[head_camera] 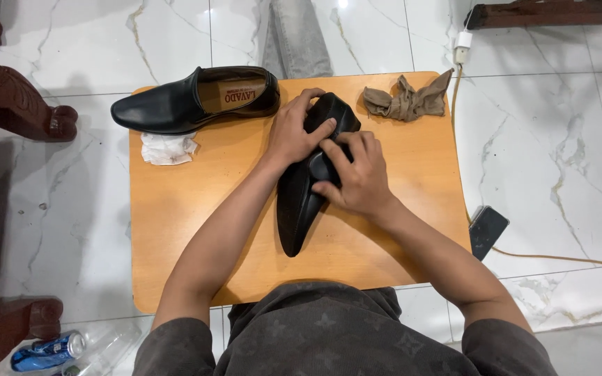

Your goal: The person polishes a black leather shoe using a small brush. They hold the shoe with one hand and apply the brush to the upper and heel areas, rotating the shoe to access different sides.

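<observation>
A: Tabletop (175,230) first, orange wood, low, on a white marble floor (71,56). What's on it?

B: Two black shoes. One black loafer (193,99) lies on its side along the far left edge, untouched. The other shoe (301,202) is mid-tabletop, sole up, toe toward the person.

A: Hands?

B: Left hand (294,136) wraps over the heel end, fingers closed on it. Right hand (357,177) pinches the middle of the same shoe, a narrow grip. Can't tell if it holds a cloth.

A: Progress?

B: Looks like one shoe is being worked, the other not started.

A: Small stuff?

B: Brown sock (405,101) at the far right, crumpled white tissue (167,148) by the loafer, a phone (487,230) on the floor.
</observation>
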